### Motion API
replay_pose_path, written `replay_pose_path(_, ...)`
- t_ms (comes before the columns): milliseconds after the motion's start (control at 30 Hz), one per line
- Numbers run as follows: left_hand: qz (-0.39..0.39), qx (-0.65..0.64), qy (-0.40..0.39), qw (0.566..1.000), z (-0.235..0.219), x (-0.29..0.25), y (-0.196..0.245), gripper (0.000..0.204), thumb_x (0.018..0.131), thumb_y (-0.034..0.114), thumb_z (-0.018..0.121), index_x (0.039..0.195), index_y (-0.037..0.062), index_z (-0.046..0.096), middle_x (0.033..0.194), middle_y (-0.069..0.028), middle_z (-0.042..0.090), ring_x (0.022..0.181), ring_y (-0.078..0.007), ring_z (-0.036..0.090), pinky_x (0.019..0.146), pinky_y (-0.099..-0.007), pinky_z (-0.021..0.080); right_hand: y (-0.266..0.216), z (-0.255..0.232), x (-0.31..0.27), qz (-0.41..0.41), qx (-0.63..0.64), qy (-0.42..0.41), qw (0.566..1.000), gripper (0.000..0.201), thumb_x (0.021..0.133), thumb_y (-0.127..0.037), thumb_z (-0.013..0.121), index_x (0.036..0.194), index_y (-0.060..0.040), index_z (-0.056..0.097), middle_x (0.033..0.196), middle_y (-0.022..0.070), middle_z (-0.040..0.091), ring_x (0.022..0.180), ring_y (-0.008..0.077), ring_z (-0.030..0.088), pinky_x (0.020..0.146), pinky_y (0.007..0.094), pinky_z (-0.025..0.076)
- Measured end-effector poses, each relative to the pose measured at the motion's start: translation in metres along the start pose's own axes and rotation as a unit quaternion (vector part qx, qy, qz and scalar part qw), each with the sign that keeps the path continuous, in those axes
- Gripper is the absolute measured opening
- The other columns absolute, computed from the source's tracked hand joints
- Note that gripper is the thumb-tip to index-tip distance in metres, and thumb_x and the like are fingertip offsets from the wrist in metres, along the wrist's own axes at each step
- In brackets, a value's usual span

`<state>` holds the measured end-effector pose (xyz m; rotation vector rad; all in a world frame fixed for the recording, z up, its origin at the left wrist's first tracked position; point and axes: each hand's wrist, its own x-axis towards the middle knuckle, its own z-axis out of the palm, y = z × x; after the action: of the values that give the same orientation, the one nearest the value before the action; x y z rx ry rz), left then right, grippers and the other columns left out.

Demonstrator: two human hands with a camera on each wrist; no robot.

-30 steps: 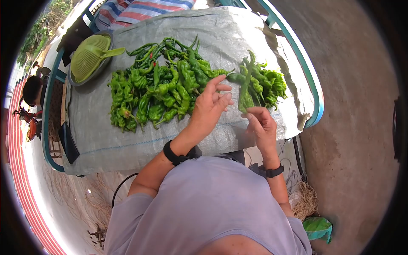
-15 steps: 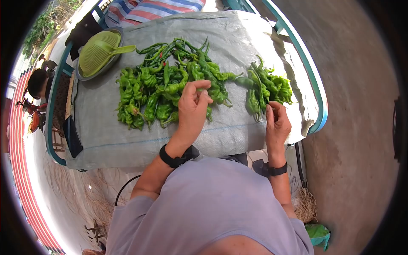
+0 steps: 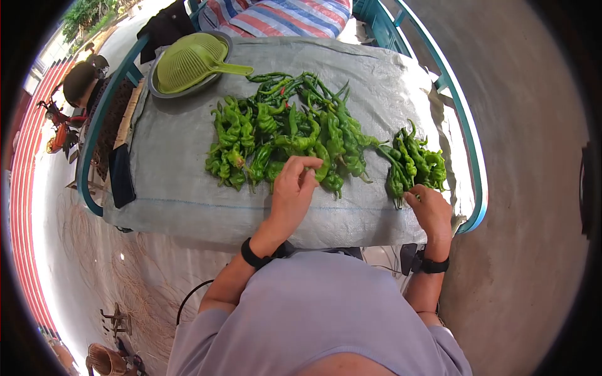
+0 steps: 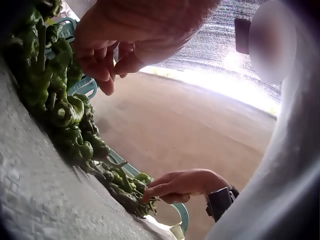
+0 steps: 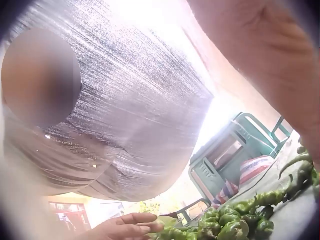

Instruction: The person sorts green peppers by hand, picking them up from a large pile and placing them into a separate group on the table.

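Note:
A large pile of green peppers (image 3: 301, 141) lies on the grey woven sheet (image 3: 169, 163). A smaller heap of green peppers (image 3: 417, 156) lies to its right. My left hand (image 3: 293, 191) hovers at the near edge of the large pile, its fingers loosely bent and no pepper in them. In the left wrist view, this left hand (image 4: 125, 40) is above and beside the peppers. My right hand (image 3: 431, 210) is at the near side of the small heap, fingertips at the lower ends of its peppers. From the left wrist view, the right hand (image 4: 182, 185) reaches onto the heap with nearly straight fingers.
A yellow-green strainer (image 3: 194, 62) rests in a metal basin (image 3: 166, 94) at the back left. Teal rails (image 3: 467, 135) border the sheet. A striped bag (image 3: 288, 17) lies behind, and a dark flat object (image 3: 121, 175) is at the left edge. Another person (image 3: 81, 84) is beyond the left rail.
The right hand laid a long pepper onto the small heap and stays at its near side. The left hand drew back left to the large pile's front. The head view has shifted.

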<state>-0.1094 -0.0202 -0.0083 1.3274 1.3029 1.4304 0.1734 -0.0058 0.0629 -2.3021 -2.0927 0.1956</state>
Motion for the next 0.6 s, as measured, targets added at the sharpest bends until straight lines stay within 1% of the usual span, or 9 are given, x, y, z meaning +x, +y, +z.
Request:
replay_pose_path(33, -0.005, -0.005, 0.0, 1.0, -0.001, -0.001, -0.003, 0.017, 0.096, -0.001, 0.053, 0.109, 0.002, 0.065, 0.101, -0.0072, 0.062, 0.076, -0.0155, 0.067, 0.066, -0.0284, 0.051, -0.004, -0.007, -0.001, -0.002, -0.001, 0.007, 1.0, 0.025, 0.091, -0.036, 0.066, 0.101, -0.0138, 0.073, 0.081, 0.0114, 0.071, 0.084, 0.0322, 0.069, 0.072, 0.0438, 0.05)
replay_pose_path(133, 0.0, -0.001, -0.013, 1.0, -0.004, -0.006, -0.003, 0.017, 0.096, -0.001, 0.054, 0.108, 0.0025, 0.065, 0.1, -0.0067, 0.063, 0.075, -0.015, 0.067, 0.066, -0.0282, 0.051, -0.046, -0.019, 0.018, 0.007, 0.092, 0.059, 0.994, 0.022, 0.09, -0.026, 0.068, 0.109, -0.0146, 0.069, 0.087, 0.0114, 0.07, 0.088, 0.0328, 0.069, 0.073, 0.0437, 0.051)
replay_pose_path(200, -0.004, 0.002, -0.034, 0.999, -0.005, -0.008, -0.001, 0.017, 0.097, 0.0, 0.054, 0.11, 0.0025, 0.065, 0.101, -0.0059, 0.064, 0.077, -0.0133, 0.066, 0.068, -0.0271, 0.051, -0.051, 0.01, 0.043, -0.113, 0.087, 0.139, 0.98, 0.029, 0.089, -0.018, 0.069, 0.117, -0.0163, 0.064, 0.1, 0.0111, 0.067, 0.092, 0.0336, 0.068, 0.074, 0.0454, 0.051)
replay_pose_path(233, -0.014, 0.001, -0.047, 0.999, -0.006, -0.009, -0.001, 0.017, 0.098, 0.002, 0.053, 0.111, 0.0023, 0.064, 0.102, -0.0053, 0.065, 0.079, -0.0117, 0.065, 0.07, -0.0261, 0.051, -0.054, 0.021, 0.055, -0.145, 0.059, 0.131, 0.979, 0.037, 0.087, -0.014, 0.069, 0.123, -0.018, 0.061, 0.111, 0.0107, 0.063, 0.095, 0.0347, 0.067, 0.076, 0.0466, 0.053)
replay_pose_path(267, -0.026, 0.0, -0.06, 0.998, -0.007, -0.01, -0.001, 0.016, 0.1, 0.003, 0.053, 0.112, 0.0021, 0.063, 0.103, -0.0047, 0.066, 0.081, -0.0102, 0.064, 0.072, -0.0251, 0.051, -0.054, 0.037, 0.069, -0.161, 0.069, 0.138, 0.975, 0.041, 0.087, -0.011, 0.066, 0.126, -0.0202, 0.06, 0.117, 0.0105, 0.063, 0.098, 0.0353, 0.067, 0.078, 0.0452, 0.054)
replay_pose_path(333, -0.012, 0.003, -0.071, 0.997, -0.006, -0.011, -0.005, 0.016, 0.1, 0.003, 0.053, 0.112, 0.0024, 0.063, 0.102, -0.0049, 0.066, 0.08, -0.0098, 0.063, 0.072, -0.0251, 0.051, -0.059, 0.053, 0.089, -0.159, 0.053, 0.126, 0.978, 0.044, 0.087, -0.008, 0.065, 0.128, -0.0215, 0.06, 0.12, 0.0106, 0.064, 0.102, 0.0348, 0.067, 0.08, 0.0442, 0.054)
replay_pose_path(433, -0.019, 0.01, -0.087, 0.996, -0.003, -0.016, -0.005, 0.016, 0.1, 0.002, 0.053, 0.112, 0.0026, 0.063, 0.102, -0.005, 0.067, 0.079, -0.0097, 0.063, 0.072, -0.0252, 0.051, -0.05, 0.065, 0.107, -0.194, 0.041, 0.072, 0.978, 0.045, 0.087, -0.007, 0.063, 0.129, -0.022, 0.059, 0.122, 0.0107, 0.065, 0.104, 0.0342, 0.067, 0.082, 0.0453, 0.053)
replay_pose_path(533, -0.025, 0.002, -0.095, 0.995, 0.002, -0.019, -0.009, 0.017, 0.1, 0.003, 0.052, 0.112, 0.0027, 0.063, 0.102, -0.0049, 0.067, 0.079, -0.0097, 0.062, 0.072, -0.0254, 0.051, -0.045, 0.07, 0.111, -0.154, 0.119, 0.148, 0.97, 0.041, 0.089, -0.008, 0.062, 0.128, -0.02, 0.058, 0.117, 0.0095, 0.066, 0.103, 0.0338, 0.066, 0.083, 0.0444, 0.052)
replay_pose_path(600, -0.026, -0.008, -0.097, 0.995, 0.006, -0.019, -0.009, 0.017, 0.098, 0.002, 0.053, 0.112, 0.0029, 0.064, 0.1, -0.0056, 0.067, 0.079, -0.0115, 0.063, 0.071, -0.0264, 0.05, -0.039, 0.074, 0.116, -0.151, 0.229, 0.171, 0.946, 0.035, 0.094, -0.012, 0.061, 0.128, -0.0163, 0.057, 0.114, 0.0098, 0.067, 0.094, 0.0301, 0.069, 0.079, 0.0413, 0.053)
